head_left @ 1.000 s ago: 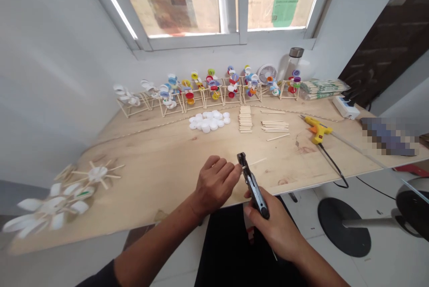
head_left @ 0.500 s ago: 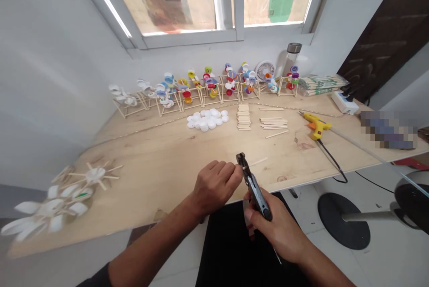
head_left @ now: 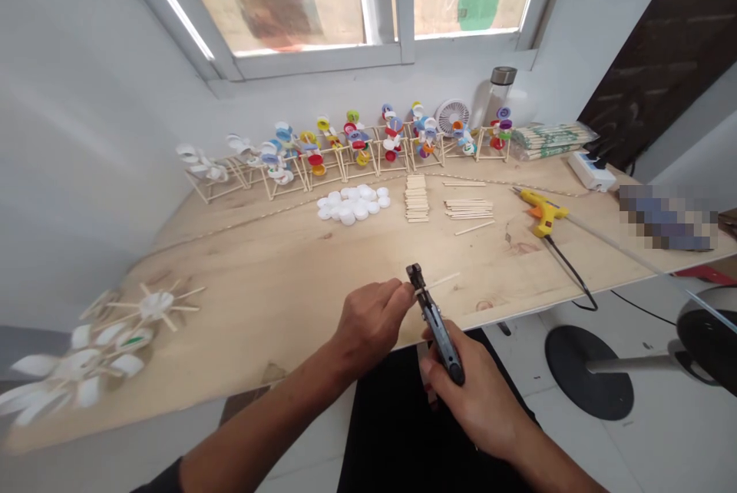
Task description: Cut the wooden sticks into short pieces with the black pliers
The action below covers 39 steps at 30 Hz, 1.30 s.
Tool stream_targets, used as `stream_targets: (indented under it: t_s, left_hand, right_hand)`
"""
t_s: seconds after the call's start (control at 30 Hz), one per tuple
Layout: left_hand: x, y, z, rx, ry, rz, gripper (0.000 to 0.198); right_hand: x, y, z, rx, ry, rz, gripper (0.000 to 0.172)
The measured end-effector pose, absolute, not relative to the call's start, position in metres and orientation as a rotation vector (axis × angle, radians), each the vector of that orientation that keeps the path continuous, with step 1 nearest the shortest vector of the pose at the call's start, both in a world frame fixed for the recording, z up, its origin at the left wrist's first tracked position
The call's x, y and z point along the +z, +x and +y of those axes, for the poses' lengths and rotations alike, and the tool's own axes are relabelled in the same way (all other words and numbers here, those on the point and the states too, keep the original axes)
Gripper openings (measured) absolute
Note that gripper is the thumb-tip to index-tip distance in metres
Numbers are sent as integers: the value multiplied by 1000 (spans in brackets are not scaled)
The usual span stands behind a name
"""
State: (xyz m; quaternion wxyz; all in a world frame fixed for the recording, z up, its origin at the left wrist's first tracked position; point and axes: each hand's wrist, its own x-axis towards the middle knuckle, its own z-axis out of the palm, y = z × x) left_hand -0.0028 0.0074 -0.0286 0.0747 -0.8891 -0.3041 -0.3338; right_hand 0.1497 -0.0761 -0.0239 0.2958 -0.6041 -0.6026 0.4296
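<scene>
My right hand [head_left: 472, 382] is closed around the handles of dark metal pliers [head_left: 436, 328], whose head points away from me over the table's front edge. In my left hand [head_left: 374, 320], fingers pinch a thin wooden stick [head_left: 446, 279] close to the jaws. The stick crosses the plier head, and its pale far part juts out to the right. Whether the jaws are fully closed on it I cannot tell. Beyond my hands lie a heap of white bottle caps [head_left: 354, 205], a stack of short sticks [head_left: 416, 200] and a bundle of longer sticks [head_left: 469, 209].
A yellow glue gun [head_left: 541, 210] rests at right, its cord over the front edge. Several stick frames with coloured caps [head_left: 357, 147] line the wall, near a small fan [head_left: 452, 118] and bottle [head_left: 500, 97]. Cap-and-stick wheels [head_left: 155, 305] lie left. A power strip [head_left: 592, 172] sits back right.
More of the stick shows to the right of the plier jaws. My left hand has turned slightly and stays at the jaws. The view has shifted a little.
</scene>
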Motion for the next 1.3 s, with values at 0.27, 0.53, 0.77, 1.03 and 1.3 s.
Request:
stream_targets:
  t_s: [0.27, 0.53, 0.77, 1.03, 1.3]
  left_hand:
    - [-14, 6, -12, -1373, -3067, -1576, 15]
    - [-12, 2, -8, -1594, -3366, -1793, 19]
    - [-1, -2, -2, -1632, -3595, -1845, 19]
    - [5, -7, 3, -1581, -3837, -1974, 24]
    - [7, -9, 6, -1513, -3912, -1998, 23]
  right_hand:
    - [-22, 153, -77, 872, -1728, -1761, 12]
    - [-26, 156, -74, 778, -1701, -1810, 22]
    - [-28, 158, -72, 703, -1697, -1865, 24]
    - [-36, 160, -70, 617, -1689, -1892, 22]
    - [-40, 159, -68, 575, -1681, -1902, 16]
